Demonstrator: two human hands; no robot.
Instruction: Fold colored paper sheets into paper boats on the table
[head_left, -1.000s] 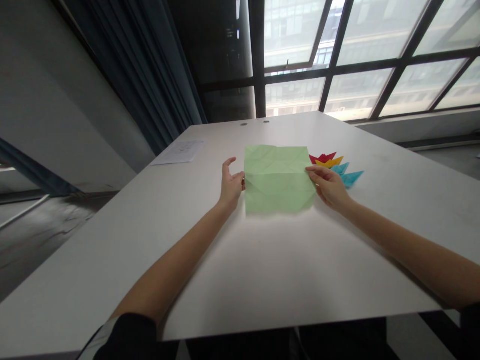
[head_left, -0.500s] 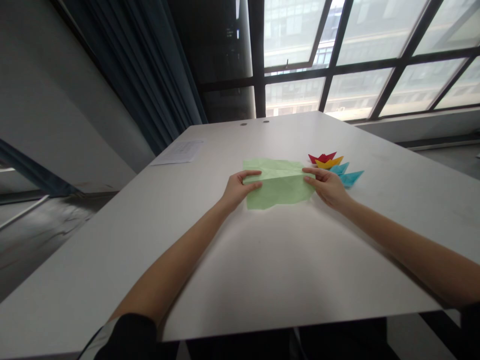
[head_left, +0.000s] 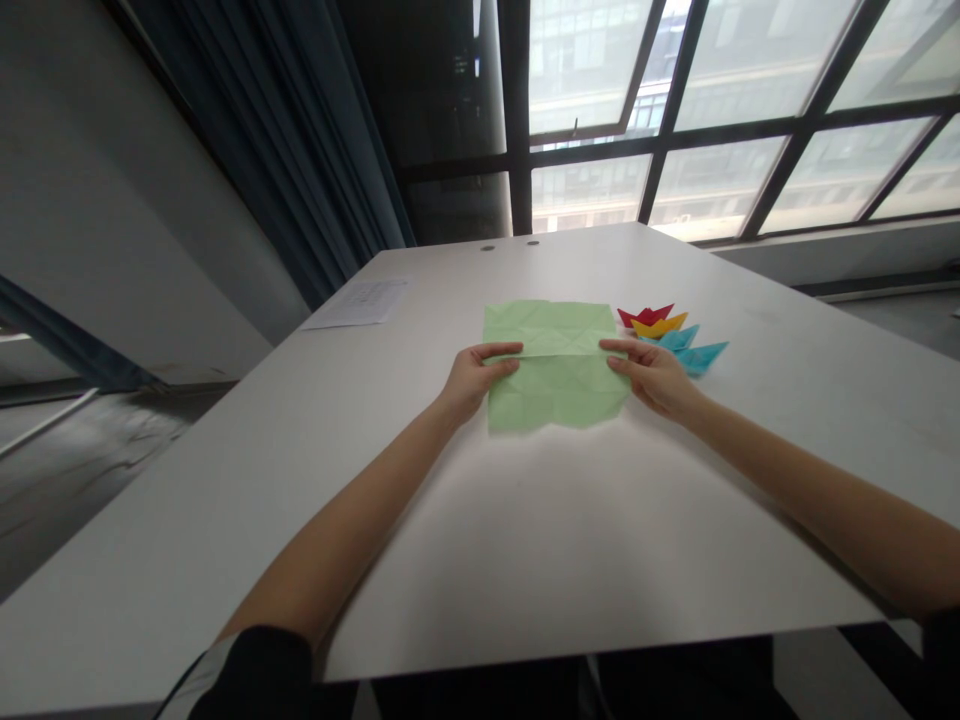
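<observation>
A creased sheet of light green paper (head_left: 559,385) is spread open over the middle of the table, with a fold line running across it from side to side. My left hand (head_left: 476,375) pinches its left edge at that crease, thumb below and fingers above. On the opposite edge, my right hand (head_left: 651,372) grips the paper the same way. Just beyond my right hand stand folded paper boats: a red one (head_left: 645,317), a yellow one (head_left: 660,325) and two blue ones (head_left: 703,357) close together.
The white table (head_left: 480,560) reaches away toward the windows. A printed sheet (head_left: 360,303) lies near its left edge. Two round dark discs (head_left: 487,248) show at the far end. A blue curtain (head_left: 300,150) hangs at the left.
The green paper has opened out flatter; its far part reaches farther back and its near edge comes closer to me. Both hands have stayed nearly in place.
</observation>
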